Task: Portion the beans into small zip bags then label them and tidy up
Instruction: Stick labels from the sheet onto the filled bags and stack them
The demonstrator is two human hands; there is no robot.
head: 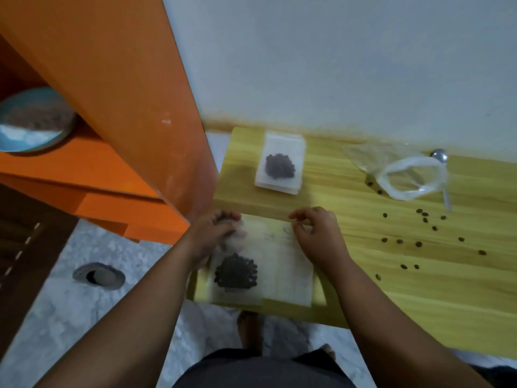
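While both hands sit at its far end, the zip bag (237,289) lies flat on the near left corner of the table (391,289). Its long axis runs away from the person, with the mouth end far, under the hands, and the closed end toward the table's front edge. The beans (236,271) are a dark clump in the near half.

Left hand (215,233): fingers curled tight over the bag's far left corner, gripping that edge. Motion blur there, so the exact finger layout is unclear.

Right hand (316,231): thumb and forefinger tips meet in a pinch, the other fingers loosely curled. The pinch is at the far edge of the pale spare bags (291,275), which lie touching the zip bag's right side. Cannot tell if any plastic is actually caught in the pinch.

A second filled bag (281,163) sits on a small pale stack near the wall, long axis also pointing away and slightly tilted. Loose beans (419,243) are scattered over the right of the table. A big clear plastic bag (411,175) lies with its mouth open at far right, with a spoon (439,156) touching it behind.

An orange cabinet (112,107) stands left of the table, with a blue bowl (33,119) on its shelf.
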